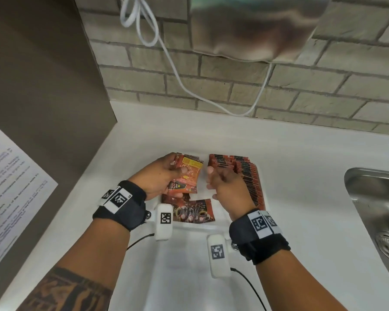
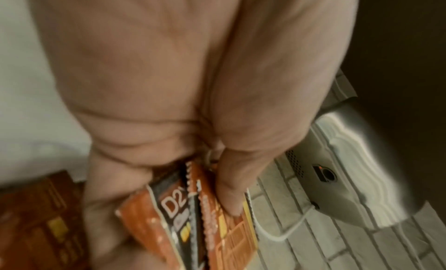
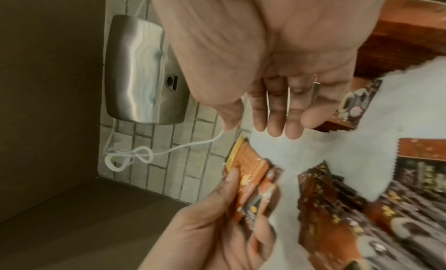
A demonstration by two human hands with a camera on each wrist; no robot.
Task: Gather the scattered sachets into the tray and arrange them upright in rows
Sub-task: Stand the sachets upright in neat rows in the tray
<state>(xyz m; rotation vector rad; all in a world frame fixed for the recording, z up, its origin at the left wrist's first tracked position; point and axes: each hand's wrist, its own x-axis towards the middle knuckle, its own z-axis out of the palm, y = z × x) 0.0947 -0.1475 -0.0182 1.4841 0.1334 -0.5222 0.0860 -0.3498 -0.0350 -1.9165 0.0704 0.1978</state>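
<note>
My left hand (image 1: 177, 173) grips a small stack of orange and red sachets (image 1: 188, 173) above the left part of the white tray (image 1: 221, 209). In the left wrist view the thumb (image 2: 229, 197) presses on the held sachets (image 2: 217, 226). My right hand (image 1: 211, 180) hovers just right of the stack with relaxed fingers (image 3: 277, 117) and holds nothing. Rows of upright dark red sachets (image 1: 245, 176) fill the tray's right side. A few loose sachets (image 1: 193, 211) lie flat in the tray under my left hand.
A steel sink (image 1: 373, 209) is set into the white counter at the right. A metal wall unit (image 1: 252, 25) with a white cable (image 1: 177, 70) hangs on the brick wall behind. At the left stands a brown panel (image 1: 43, 86) bearing a paper notice (image 1: 9, 187).
</note>
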